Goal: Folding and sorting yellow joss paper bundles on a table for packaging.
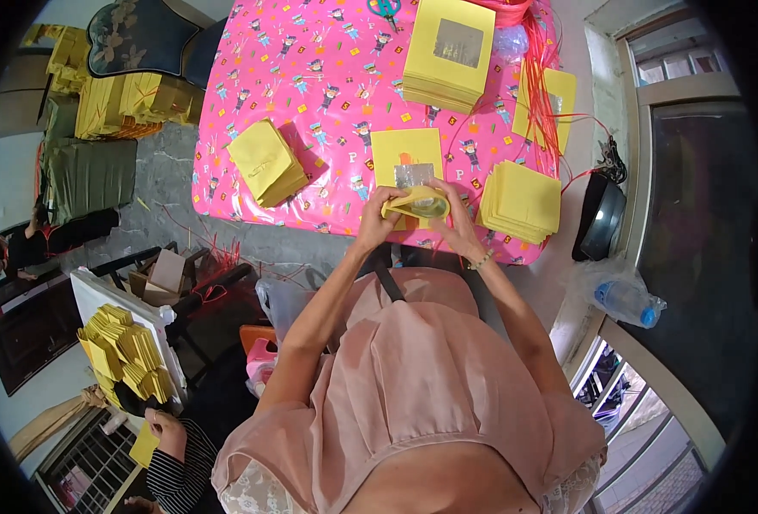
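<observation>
Both hands hold a small yellow paper bag (396,206) near the table's front edge. It bulges open, and a clear, shiny patch shows inside. My left hand (376,221) grips its left end, fingers closed on the paper. My right hand (458,227) has its fingers curled round the right side; part of them is blurred. Just beyond lies a flat yellow paper piece (406,147) with a clear window. To the right is a stack of yellow paper pieces (520,204); to the left, another yellow stack (266,163). The pink patterned tablecloth (327,111) lies under all of these.
A tall windowed yellow stack (422,81), teal scissors (386,10) and red ribbons (540,94) occupy the table's far side. A bagged bottle (623,300) sits at right. Lower left, another person's hand (166,433) is by a white table (166,343) with yellow bundles.
</observation>
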{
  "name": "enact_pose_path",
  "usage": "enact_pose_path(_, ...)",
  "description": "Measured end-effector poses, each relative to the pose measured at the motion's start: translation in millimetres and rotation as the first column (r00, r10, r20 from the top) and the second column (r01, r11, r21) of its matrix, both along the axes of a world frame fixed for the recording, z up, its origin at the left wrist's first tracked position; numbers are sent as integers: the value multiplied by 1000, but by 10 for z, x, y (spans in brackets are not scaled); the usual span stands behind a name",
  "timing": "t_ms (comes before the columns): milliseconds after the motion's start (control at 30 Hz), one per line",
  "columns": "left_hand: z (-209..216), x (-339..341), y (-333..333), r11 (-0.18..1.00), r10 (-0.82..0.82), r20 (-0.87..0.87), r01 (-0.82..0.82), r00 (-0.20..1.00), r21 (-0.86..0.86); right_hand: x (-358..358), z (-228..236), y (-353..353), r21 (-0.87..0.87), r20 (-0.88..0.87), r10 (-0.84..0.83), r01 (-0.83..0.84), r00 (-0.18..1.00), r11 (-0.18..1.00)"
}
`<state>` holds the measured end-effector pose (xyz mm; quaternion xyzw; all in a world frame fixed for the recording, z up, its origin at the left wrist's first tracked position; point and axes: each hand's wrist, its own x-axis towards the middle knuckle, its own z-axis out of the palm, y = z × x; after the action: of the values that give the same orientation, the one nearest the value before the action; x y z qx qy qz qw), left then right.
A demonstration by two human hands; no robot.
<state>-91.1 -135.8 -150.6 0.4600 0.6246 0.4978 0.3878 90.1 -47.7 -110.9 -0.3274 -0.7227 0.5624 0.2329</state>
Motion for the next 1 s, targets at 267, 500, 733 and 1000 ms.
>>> enact_pose_path(267,24,23,75,1000,-1,42,1,999,5,-31,6,-30,-87,30,-99,101,995,991)
enact_pose_path(500,94,2,120,998,-13,22,14,1000,-58,16,12,131,-173,-19,-10,6,1000,985)
enact_pose_path(733,674,-58,221,989,-91,444,134,892,-66,-120,229,292,-249,-34,-16,7,999,968)
enact_pose_path(1000,930,-272,278,945,-70,628,254,775,-208,-292,468,320,-512,-101,-93,28,991,858)
